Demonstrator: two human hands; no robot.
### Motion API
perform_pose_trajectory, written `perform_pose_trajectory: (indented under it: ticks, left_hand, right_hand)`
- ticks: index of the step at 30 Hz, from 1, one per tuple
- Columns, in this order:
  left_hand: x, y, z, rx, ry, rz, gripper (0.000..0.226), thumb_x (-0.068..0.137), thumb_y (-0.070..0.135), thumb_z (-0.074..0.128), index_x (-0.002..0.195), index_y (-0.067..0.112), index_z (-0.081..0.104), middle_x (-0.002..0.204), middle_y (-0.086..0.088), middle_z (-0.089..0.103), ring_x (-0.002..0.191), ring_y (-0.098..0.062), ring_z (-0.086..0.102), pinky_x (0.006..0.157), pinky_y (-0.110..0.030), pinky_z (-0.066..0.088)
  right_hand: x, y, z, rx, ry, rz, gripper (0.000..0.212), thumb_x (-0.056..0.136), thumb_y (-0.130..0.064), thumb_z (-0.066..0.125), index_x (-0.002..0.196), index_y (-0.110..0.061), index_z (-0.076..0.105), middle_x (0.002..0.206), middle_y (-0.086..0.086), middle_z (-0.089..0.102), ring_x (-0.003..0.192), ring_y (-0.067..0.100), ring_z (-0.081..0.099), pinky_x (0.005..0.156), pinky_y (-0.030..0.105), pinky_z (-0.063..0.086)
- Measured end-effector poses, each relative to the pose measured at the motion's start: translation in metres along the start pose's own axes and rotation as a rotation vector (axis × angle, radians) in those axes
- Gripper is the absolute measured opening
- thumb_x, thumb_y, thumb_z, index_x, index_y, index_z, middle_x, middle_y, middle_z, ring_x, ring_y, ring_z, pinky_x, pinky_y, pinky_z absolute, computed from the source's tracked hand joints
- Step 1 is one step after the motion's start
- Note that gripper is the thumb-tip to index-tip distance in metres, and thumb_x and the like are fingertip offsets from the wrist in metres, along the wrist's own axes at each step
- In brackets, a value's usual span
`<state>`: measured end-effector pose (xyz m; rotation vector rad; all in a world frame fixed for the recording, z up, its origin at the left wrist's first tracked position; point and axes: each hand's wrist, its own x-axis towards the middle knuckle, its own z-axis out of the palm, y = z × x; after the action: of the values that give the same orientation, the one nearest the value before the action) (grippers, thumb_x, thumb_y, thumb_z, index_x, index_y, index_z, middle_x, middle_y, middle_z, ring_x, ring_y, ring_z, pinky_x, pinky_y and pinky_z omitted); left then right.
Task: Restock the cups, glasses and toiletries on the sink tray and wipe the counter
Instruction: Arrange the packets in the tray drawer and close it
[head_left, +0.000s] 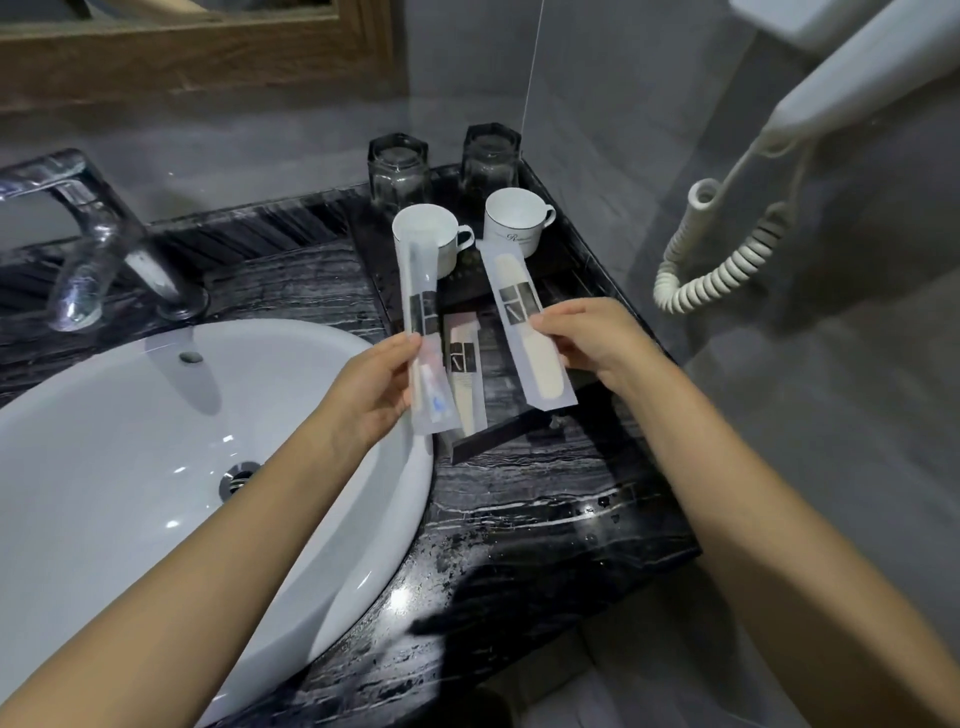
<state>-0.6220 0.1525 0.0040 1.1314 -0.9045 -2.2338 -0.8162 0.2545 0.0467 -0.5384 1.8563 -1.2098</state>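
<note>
A dark tray (563, 270) sits on the black marble counter (524, 514) right of the sink. At its back stand two upturned glasses (399, 169) (491, 158), and in front of them two white cups (423, 244) (514, 218). My left hand (371, 389) holds a long white toothbrush packet (421, 332) above the tray's left edge. My right hand (589, 338) holds a long white comb packet (524, 322) over the tray. A third, shorter packet (464, 374) lies on the tray between them.
A white basin (156, 467) fills the left, with a chrome tap (93, 239) behind it. A wall hair dryer (841, 83) with a coiled cord (722, 254) hangs at the right. A wood-framed mirror (197, 47) is above. Water drops glint on the counter's front.
</note>
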Motion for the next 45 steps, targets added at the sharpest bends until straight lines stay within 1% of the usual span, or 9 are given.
perform_pose_trajectory:
  ticks: [4, 9, 14, 18, 24, 27, 34, 38, 45]
  left_hand:
    - [0.001, 0.013, -0.010, -0.085, 0.027, 0.014, 0.014, 0.092, 0.015, 0.050, 0.092, 0.010, 0.063, 0.062, 0.005, 0.072, 0.058, -0.005, 0.067, 0.060, -0.019, 0.057]
    - [-0.001, 0.026, -0.020, -0.132, 0.046, 0.068, 0.012, 0.090, 0.013, 0.052, 0.086, 0.010, 0.063, 0.064, 0.003, 0.073, 0.060, -0.007, 0.068, 0.059, -0.020, 0.058]
    - [-0.002, 0.029, -0.031, -0.143, 0.074, 0.092, 0.012, 0.091, 0.009, 0.051, 0.086, 0.011, 0.062, 0.062, 0.003, 0.072, 0.060, -0.007, 0.069, 0.058, -0.020, 0.057]
    - [-0.002, 0.029, -0.036, -0.142, 0.084, 0.097, 0.014, 0.091, 0.009, 0.050, 0.086, 0.010, 0.063, 0.064, 0.004, 0.073, 0.062, -0.007, 0.069, 0.058, -0.020, 0.057]
    - [0.000, 0.031, -0.039, -0.151, 0.092, 0.095, 0.014, 0.091, 0.009, 0.050, 0.084, 0.010, 0.062, 0.061, 0.004, 0.072, 0.059, -0.007, 0.068, 0.060, -0.020, 0.058]
    - [0.002, 0.030, -0.040, -0.171, 0.095, 0.079, 0.014, 0.091, 0.008, 0.050, 0.084, 0.010, 0.062, 0.062, 0.003, 0.072, 0.059, -0.007, 0.068, 0.061, -0.020, 0.058]
    - [0.003, 0.025, -0.036, -0.180, 0.093, 0.057, 0.016, 0.091, 0.009, 0.050, 0.083, 0.010, 0.063, 0.062, 0.001, 0.072, 0.059, -0.008, 0.069, 0.058, -0.021, 0.058]
    - [0.003, 0.025, -0.033, -0.185, 0.094, 0.056, 0.016, 0.092, 0.008, 0.049, 0.083, 0.010, 0.062, 0.062, 0.001, 0.073, 0.059, -0.008, 0.069, 0.056, -0.021, 0.057]
    - [0.003, 0.023, -0.032, -0.190, 0.092, 0.055, 0.016, 0.091, 0.008, 0.049, 0.082, 0.010, 0.062, 0.062, 0.002, 0.072, 0.058, -0.007, 0.068, 0.056, -0.020, 0.057]
  right_hand:
    - [0.010, 0.002, -0.011, -0.168, -0.010, 0.146, 0.010, 0.083, -0.004, 0.068, 0.073, -0.005, 0.065, 0.067, 0.008, 0.063, 0.040, 0.009, 0.057, 0.038, 0.018, 0.045]
    - [0.027, 0.007, -0.004, -0.352, 0.002, 0.231, 0.011, 0.082, -0.002, 0.067, 0.090, 0.005, 0.066, 0.075, 0.015, 0.063, 0.060, 0.022, 0.059, 0.057, 0.031, 0.051]
    - [0.048, 0.006, 0.008, -0.480, 0.043, 0.230, 0.045, 0.079, -0.007, 0.073, 0.118, 0.009, 0.058, 0.116, 0.023, 0.064, 0.099, 0.031, 0.063, 0.080, 0.038, 0.052]
    - [0.057, 0.006, 0.019, -0.573, 0.075, 0.200, 0.043, 0.081, -0.011, 0.072, 0.119, 0.004, 0.059, 0.122, 0.020, 0.063, 0.109, 0.033, 0.062, 0.094, 0.043, 0.052]
    - [0.056, 0.017, 0.031, -0.642, 0.104, 0.141, 0.010, 0.084, -0.003, 0.066, 0.093, 0.000, 0.065, 0.108, 0.020, 0.070, 0.094, 0.031, 0.070, 0.085, 0.043, 0.058]
    - [0.056, 0.023, 0.031, -0.668, 0.118, 0.138, 0.016, 0.086, -0.002, 0.061, 0.099, 0.003, 0.068, 0.105, 0.019, 0.070, 0.091, 0.032, 0.071, 0.083, 0.043, 0.059]
    - [0.055, 0.028, 0.028, -0.698, 0.128, 0.091, 0.013, 0.085, 0.001, 0.058, 0.089, 0.004, 0.071, 0.099, 0.019, 0.072, 0.088, 0.032, 0.072, 0.083, 0.044, 0.059]
    - [0.057, 0.031, 0.030, -0.673, 0.118, 0.075, 0.014, 0.084, 0.005, 0.060, 0.077, -0.007, 0.062, 0.109, 0.020, 0.068, 0.093, 0.033, 0.070, 0.084, 0.044, 0.058]
    - [0.059, 0.033, 0.032, -0.833, 0.164, -0.009, 0.010, 0.085, -0.001, 0.058, 0.093, -0.005, 0.064, 0.114, 0.015, 0.065, 0.101, 0.032, 0.064, 0.085, 0.038, 0.055]
